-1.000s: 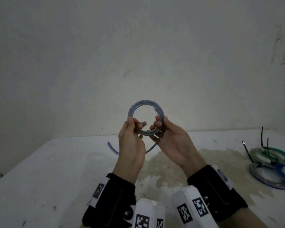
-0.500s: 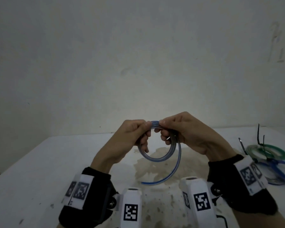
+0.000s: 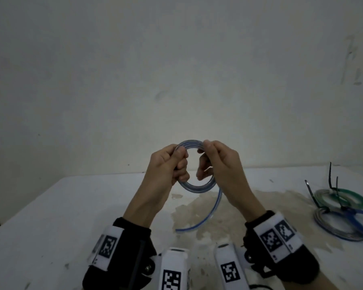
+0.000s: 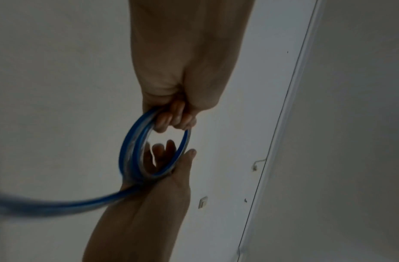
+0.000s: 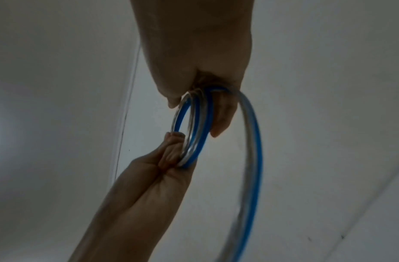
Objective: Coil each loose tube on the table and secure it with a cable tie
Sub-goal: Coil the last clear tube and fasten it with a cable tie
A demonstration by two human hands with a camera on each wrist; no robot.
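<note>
Raised since half a second ago, both hands now hold the coil higher in the centre of the head view, its top against the wall and its loose tail shorter than before. The left hand [image 3: 166, 164] has its fingers curled round the left side of the clear, blue-striped tube [image 3: 197, 186], thumb pressed on the upper arc. The right hand [image 3: 218, 164] pinches the upper right of the same coil, its other fingers curled behind the ring. Several turns lie side by side, as the wrist views show: the left wrist view has the tube [image 4: 131, 150] gripped at top by the left hand [image 4: 176, 117] and cradled below by the right hand [image 4: 171, 177]; the right wrist view has the turns [image 5: 194, 133] held between the right hand [image 5: 216, 106] above and the left hand [image 5: 171, 159] below. One free end hangs from the lower right of the coil and curves down to the stained white counter [image 3: 71, 216] at centre frame. At the right edge of the head view lie finished coils [image 3: 340, 214], green, grey and blue, with black cable ties [image 3: 331, 181] sticking up from them.
</note>
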